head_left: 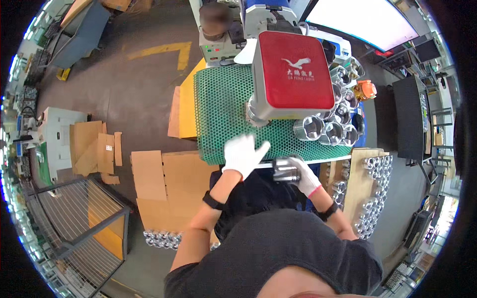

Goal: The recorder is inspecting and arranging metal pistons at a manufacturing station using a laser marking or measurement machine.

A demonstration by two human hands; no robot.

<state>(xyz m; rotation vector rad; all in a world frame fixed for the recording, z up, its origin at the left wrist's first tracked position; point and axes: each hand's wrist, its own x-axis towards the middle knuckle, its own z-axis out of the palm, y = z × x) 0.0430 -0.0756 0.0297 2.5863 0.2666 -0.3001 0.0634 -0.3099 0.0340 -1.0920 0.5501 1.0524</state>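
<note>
My left hand, in a white glove, hovers over the front edge of the green perforated mat. Its fingers are spread, a little blurred, and nothing is in them. In my right hand, also gloved, is a shiny metal cylinder, held on its side in front of the mat's edge. Another metal cylinder is on the mat under the red-topped machine head, which partly hides it. To the right, several hollow metal cylinders stand close together on the mat.
An orange object lies beyond the standing cylinders. A bright screen is at the back right, and a control box with lit buttons at the back left. Cardboard lies low left; more cylinders sit on a board at the right.
</note>
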